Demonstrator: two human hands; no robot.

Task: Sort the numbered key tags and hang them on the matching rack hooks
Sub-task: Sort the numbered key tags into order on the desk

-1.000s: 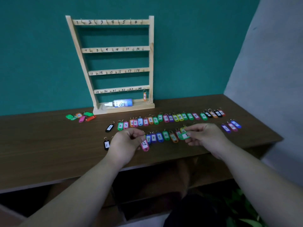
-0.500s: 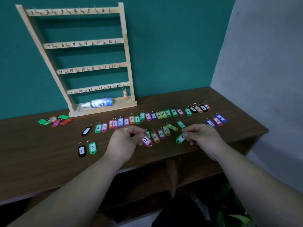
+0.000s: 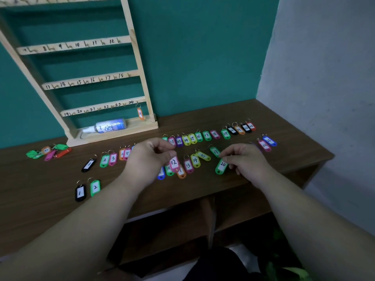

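Observation:
A wooden key rack (image 3: 142, 82) with numbered hooks leans against the teal wall; one orange tag (image 3: 140, 113) hangs on hook 24. Coloured numbered tags lie in two rows on the brown table (image 3: 40, 209). My left hand (image 3: 149, 159) pinches a pink tag marked 12 (image 3: 174, 163) just above the near row. My right hand (image 3: 245, 161) pinches a green tag marked 20 (image 3: 221, 166) at its ring end. A black tag 1 (image 3: 80, 192) and a green tag 2 (image 3: 95, 187) lie apart at the near left.
A small white bottle (image 3: 109, 126) lies on the rack's base. A loose pile of tags (image 3: 48, 152) sits at the far left. A grey wall (image 3: 324, 98) bounds the table on the right. Shelves and a dark space lie under the table's front edge.
The view has swung closer and to the right. My right hand has drawn the green tag 20 away from the near row; my left hand keeps the pink tag 12.

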